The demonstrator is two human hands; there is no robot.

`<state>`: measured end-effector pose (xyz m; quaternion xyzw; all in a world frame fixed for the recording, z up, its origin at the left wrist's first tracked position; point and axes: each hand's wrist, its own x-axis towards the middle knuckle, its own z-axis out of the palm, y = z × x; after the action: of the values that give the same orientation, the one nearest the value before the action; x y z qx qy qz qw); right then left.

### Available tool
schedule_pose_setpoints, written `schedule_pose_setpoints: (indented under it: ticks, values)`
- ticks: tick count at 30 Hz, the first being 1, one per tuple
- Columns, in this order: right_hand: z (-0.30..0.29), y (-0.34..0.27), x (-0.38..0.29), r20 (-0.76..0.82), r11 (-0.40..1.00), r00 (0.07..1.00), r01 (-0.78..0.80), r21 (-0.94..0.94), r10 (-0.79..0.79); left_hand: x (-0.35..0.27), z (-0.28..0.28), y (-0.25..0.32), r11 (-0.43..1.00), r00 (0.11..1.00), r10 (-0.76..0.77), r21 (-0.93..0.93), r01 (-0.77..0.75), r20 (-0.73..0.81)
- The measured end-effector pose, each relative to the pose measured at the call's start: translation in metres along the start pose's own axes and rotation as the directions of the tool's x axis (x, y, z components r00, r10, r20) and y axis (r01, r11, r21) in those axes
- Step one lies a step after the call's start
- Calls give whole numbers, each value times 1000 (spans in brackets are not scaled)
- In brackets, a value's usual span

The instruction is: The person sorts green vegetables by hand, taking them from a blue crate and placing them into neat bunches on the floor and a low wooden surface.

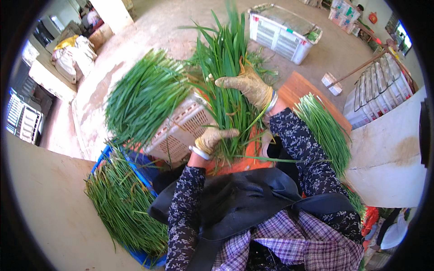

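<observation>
Both of my hands wear soiled pale gloves and hold a bunch of long green leaves (223,61), which look like garlic chives. My right hand (253,87) grips the bunch from the right, its thumb lying across the leaves. Lower down, my left hand (212,139) clasps the left side, thumb over the front. The fingers behind the leaves are hidden. Beyond my left hand, a thick pile of chives (145,95) lies on an upturned-looking white plastic crate (183,130). Under the bunch, orange-red material (255,150) shows in front of my black apron (234,203).
At left, a blue crate (135,173) holds more chives (125,203). On the right, neat chives (323,132) lie against a brown board (315,98). A white slotted crate (278,40) stands ahead on the concrete floor. Stacked white crates (376,91) and sacks (73,57) stand farther off.
</observation>
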<state>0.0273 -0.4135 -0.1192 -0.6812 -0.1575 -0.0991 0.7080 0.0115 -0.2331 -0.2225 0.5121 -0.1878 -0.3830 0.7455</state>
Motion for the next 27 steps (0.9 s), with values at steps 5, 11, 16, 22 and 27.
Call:
schedule_pose_setpoints:
  ticks: [5,11,16,22,27]
  values:
    - [4,109,-54,-118,950,946,-310,-47,303,23,-42,-59,989,976,33,146,-1,-216]
    - [9,244,-128,43,827,885,-415,-379,464,55,-132,-230,344,988,156,936,-72,18]
    - [26,230,-122,-12,848,979,-184,-497,205,59,-130,-245,828,992,31,559,42,-120]
    - [9,247,-106,-254,867,901,-416,-273,352,49,-89,-128,69,904,-211,916,394,-373]
    - [-32,294,-113,-178,665,814,-561,-493,553,-5,-66,-70,962,813,-108,144,230,-573]
